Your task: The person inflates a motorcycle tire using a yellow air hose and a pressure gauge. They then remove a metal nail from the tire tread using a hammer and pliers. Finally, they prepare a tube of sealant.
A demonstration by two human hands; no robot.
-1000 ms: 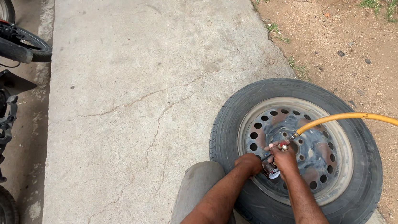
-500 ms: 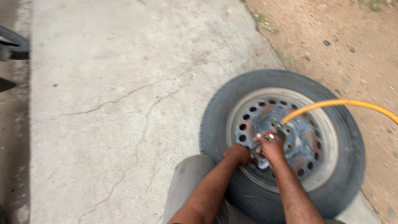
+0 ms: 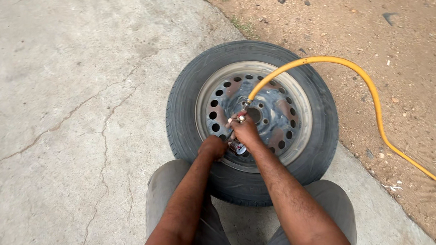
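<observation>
Near: person's knees in grey trousers (image 3: 169, 197) on the concrete floor (image 3: 73, 99). Left hand (image 3: 212, 147) rests curled on the tyre's (image 3: 187, 109) inner edge, fingers closed, apparently bracing; whether it grips anything I cannot tell. Right hand (image 3: 247, 132) is wrapped tight round a metal air nozzle (image 3: 236, 146) at the steel rim (image 3: 283, 99). Wheel lies flat: judged heavy, stiff, rubber grippy; take it by the tread. Yellow hose (image 3: 373, 94) is bendy and light, trailing over dirt (image 3: 419, 51).
</observation>
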